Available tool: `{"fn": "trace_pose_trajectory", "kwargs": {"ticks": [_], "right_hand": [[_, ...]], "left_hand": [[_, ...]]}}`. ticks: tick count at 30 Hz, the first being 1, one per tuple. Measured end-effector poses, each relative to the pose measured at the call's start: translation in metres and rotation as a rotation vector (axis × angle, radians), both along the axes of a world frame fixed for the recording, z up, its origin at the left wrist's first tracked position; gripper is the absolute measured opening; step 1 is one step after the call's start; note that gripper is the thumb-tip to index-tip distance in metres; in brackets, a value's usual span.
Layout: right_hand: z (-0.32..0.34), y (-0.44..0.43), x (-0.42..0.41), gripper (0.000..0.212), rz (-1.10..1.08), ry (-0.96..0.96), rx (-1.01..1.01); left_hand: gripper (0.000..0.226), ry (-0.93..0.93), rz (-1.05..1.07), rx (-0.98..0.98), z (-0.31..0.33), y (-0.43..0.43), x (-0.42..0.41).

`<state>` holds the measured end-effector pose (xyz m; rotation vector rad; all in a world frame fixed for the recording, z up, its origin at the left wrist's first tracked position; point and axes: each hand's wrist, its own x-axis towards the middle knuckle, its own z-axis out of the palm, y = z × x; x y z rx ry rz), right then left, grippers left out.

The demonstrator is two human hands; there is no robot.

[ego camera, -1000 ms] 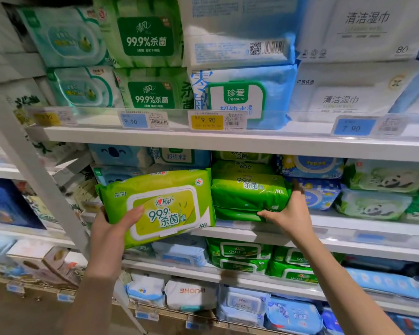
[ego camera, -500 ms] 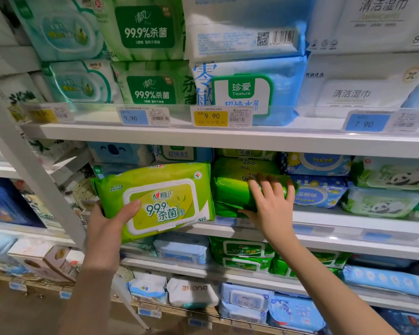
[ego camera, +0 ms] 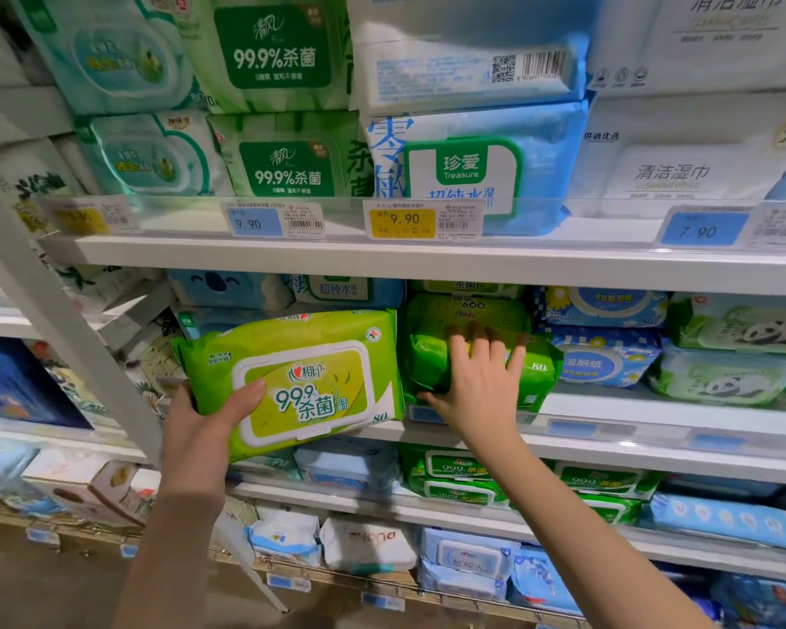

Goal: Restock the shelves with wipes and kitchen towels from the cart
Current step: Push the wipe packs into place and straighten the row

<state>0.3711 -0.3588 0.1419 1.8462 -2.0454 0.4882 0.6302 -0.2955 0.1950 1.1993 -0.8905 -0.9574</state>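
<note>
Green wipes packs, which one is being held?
The yellow-lidded pack, gripped by the left hand; the right hand only presses the shelved pack.

The lime-green wipes pack [ego camera: 291, 374] has a white-edged, yellow-green lid printed 99.9 in white. The stacked packs [ego camera: 468, 351] beside it are a darker green. Further right, blue packs [ego camera: 604, 365] show a blue-and-white checked edge, and pale green packs [ego camera: 736, 383] carry black-and-white pandas. The shelf edge [ego camera: 427, 265] is white, with a blue price tag [ego camera: 255, 222] and a yellow price tag [ego camera: 402, 220].
</note>
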Motion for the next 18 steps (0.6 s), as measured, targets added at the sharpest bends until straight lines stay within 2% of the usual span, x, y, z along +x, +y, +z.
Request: {"fn": "trace_pose_trajectory", "kwargs": {"ticks": [4,8,10,14,18], "right_hand": [[-0.003,-0.003,0.007,0.082,0.031,0.03,0.057],[0.007,-0.002,-0.002,0.076,0.193,0.102,0.15],[0.013,-0.002,-0.014,0.07,0.25,0.05,0.194],[0.009,0.011,-0.037,0.067,0.068,-0.009,0.088],[0.0,0.013,-0.047,0.071,0.096,-0.037,0.119]], "left_hand": [[0.049,-0.024,0.005,-0.006,0.0,-0.003,0.01],[0.071,-0.028,0.008,0.008,-0.001,-0.005,0.017],[0.079,-0.035,0.006,0.016,-0.001,-0.006,0.019],[0.068,-0.035,-0.028,0.035,-0.003,-0.009,0.019],[0.055,-0.028,-0.077,0.001,-0.003,-0.01,0.011]]}}
